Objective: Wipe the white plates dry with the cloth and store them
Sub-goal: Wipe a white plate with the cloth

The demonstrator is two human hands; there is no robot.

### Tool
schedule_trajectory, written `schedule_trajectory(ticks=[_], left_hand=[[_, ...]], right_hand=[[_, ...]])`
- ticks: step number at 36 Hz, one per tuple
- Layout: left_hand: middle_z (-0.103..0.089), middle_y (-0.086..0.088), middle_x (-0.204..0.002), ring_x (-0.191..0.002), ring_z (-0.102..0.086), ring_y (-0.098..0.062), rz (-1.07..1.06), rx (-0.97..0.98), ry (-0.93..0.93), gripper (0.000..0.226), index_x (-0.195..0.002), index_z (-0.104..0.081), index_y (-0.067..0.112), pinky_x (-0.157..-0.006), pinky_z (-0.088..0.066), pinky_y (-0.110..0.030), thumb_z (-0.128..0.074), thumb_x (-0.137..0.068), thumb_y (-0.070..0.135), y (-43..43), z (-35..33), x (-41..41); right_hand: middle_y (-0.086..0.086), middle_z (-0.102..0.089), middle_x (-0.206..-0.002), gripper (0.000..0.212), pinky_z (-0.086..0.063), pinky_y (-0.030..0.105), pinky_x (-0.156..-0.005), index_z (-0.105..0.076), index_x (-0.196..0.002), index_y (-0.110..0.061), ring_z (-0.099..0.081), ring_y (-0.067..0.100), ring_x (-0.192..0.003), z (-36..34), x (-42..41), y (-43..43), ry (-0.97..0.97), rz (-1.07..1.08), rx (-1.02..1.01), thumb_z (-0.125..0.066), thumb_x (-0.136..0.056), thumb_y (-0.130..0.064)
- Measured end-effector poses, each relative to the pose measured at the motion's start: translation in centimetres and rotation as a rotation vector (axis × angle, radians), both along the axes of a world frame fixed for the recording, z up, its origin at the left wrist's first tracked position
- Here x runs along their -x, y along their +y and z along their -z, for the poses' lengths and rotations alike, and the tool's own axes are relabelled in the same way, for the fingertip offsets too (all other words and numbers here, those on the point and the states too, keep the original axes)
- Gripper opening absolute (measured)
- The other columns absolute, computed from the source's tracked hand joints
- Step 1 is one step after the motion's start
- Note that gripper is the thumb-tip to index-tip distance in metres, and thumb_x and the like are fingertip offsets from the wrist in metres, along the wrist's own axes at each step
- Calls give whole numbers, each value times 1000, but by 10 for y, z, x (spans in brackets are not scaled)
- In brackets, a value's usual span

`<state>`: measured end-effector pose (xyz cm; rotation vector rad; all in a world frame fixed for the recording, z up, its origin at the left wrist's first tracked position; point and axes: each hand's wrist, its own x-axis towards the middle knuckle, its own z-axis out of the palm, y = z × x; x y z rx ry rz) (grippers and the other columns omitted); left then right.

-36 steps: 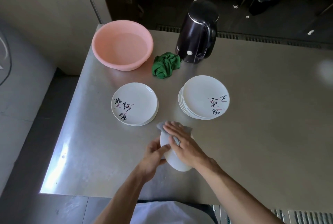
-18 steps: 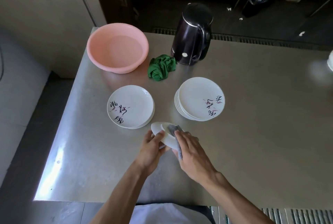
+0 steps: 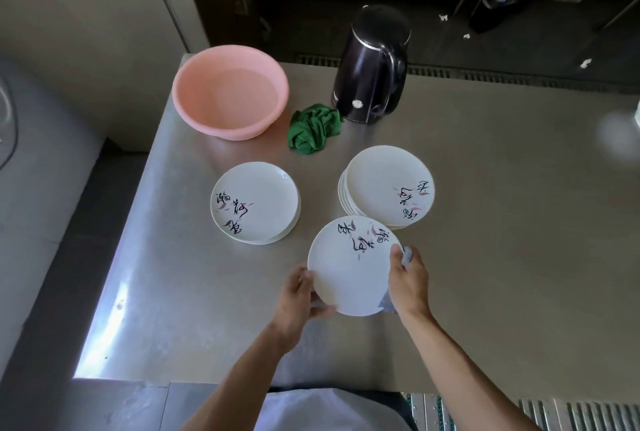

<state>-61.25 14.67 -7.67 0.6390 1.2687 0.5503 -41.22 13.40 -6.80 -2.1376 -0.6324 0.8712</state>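
Note:
A white plate (image 3: 349, 269) with black brush lettering faces up above the steel table, held between both hands. My left hand (image 3: 300, 295) grips its left rim. My right hand (image 3: 408, 283) grips the right rim, with a grey cloth (image 3: 406, 255) pinched between its fingers and the plate; most of the cloth is hidden under the hand and plate. A small stack of white plates (image 3: 254, 202) sits to the left. A taller stack of plates (image 3: 388, 184) sits to the right, just beyond the held plate.
On the steel table (image 3: 502, 240), a pink basin (image 3: 230, 99) stands at the back left, a crumpled green cloth (image 3: 313, 127) beside it and a black kettle (image 3: 372, 65) behind that. The table's left edge drops to the floor.
The plate, earlier tilted on edge while my right hand rubbed it with the cloth, has turned face up and level. Both hands now hold its opposite rims.

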Motion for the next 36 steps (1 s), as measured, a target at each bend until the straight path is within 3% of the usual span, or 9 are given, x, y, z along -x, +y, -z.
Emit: schedule_trajectory(ticks=[4, 9, 13, 16, 20, 23, 26, 30, 36], left_hand=[[-64, -15, -107, -80, -70, -20, 10, -129, 129, 26, -127, -56, 18, -61, -60, -34, -36, -112, 23, -4, 2, 4], [-62, -12, -100, -74, -65, -21, 73, -176, 289, 25, -124, -55, 16, -51, -55, -28, -34, -111, 16, -5, 6, 17], [-63, -11, -96, -71, -66, -23, 122, -177, 325, 25, -122, -55, 16, -53, -59, -34, -32, -111, 16, -5, 8, 13], [-65, -14, -98, -80, -70, -32, 111, -186, 291, 24, -119, -56, 18, -65, -64, -49, -34, -111, 16, -6, 7, 6], [-68, -24, -103, -90, -72, -40, 103, -161, 212, 25, -117, -58, 20, -75, -62, -57, -35, -111, 14, -6, 4, -2], [-73, -18, -107, -95, -75, -32, 73, -86, 125, 26, -122, -59, 16, -70, -64, -42, -37, -111, 14, -5, 4, -5], [-74, -16, -107, -95, -76, -32, 4, -30, 76, 24, -122, -59, 17, -70, -62, -42, -37, -111, 15, 1, 5, 1], [-72, -21, -112, -94, -75, -37, -75, -15, 107, 28, -129, -53, 18, -79, -63, -52, -31, -112, 15, 7, 8, 15], [-70, -15, -114, -92, -76, -32, -43, -31, 54, 28, -130, -54, 24, -72, -64, -42, -33, -112, 17, 3, 2, 17]], right_hand=[[3, -63, -79, 23, -52, 36, -63, -51, -85, -24, -63, 31, -72, 4, 6, -8, 28, 19, 22, -41, -102, -35], [-11, -61, -129, 32, -56, 48, -91, -57, -131, -28, -62, 16, -114, 3, 15, -16, -55, -78, -11, -40, -105, -35], [-2, -54, -143, 39, -31, 31, -111, -50, -141, -17, -50, 20, -132, 13, 31, -15, -312, -371, 18, -40, -105, -28], [13, -38, -153, 50, -21, 38, -118, -35, -149, -4, -32, 29, -144, 23, 44, -6, -490, -580, 150, -37, -106, -29], [10, -3, -167, 61, 8, 31, -123, -9, -159, -8, 2, 18, -155, 30, 61, 0, -358, -770, 201, -29, -109, -34], [-4, -2, -166, 59, 9, 29, -123, -12, -160, -13, 11, -1, -149, 29, 73, -9, -288, -977, 55, -32, -108, -34], [-27, -10, -155, 54, 6, 7, -115, -28, -157, -21, 8, -25, -138, 23, 66, -27, -121, -1030, -37, -36, -107, -40], [-13, -26, -160, 53, -8, 20, -122, -43, -151, -18, -19, -1, -149, 25, 33, -54, -293, -1222, -100, -38, -106, -44], [5, 8, -167, 65, 10, 37, -124, -4, -160, -12, 9, 16, -154, 38, 29, -23, -531, -1076, 318, -25, -107, -44]])
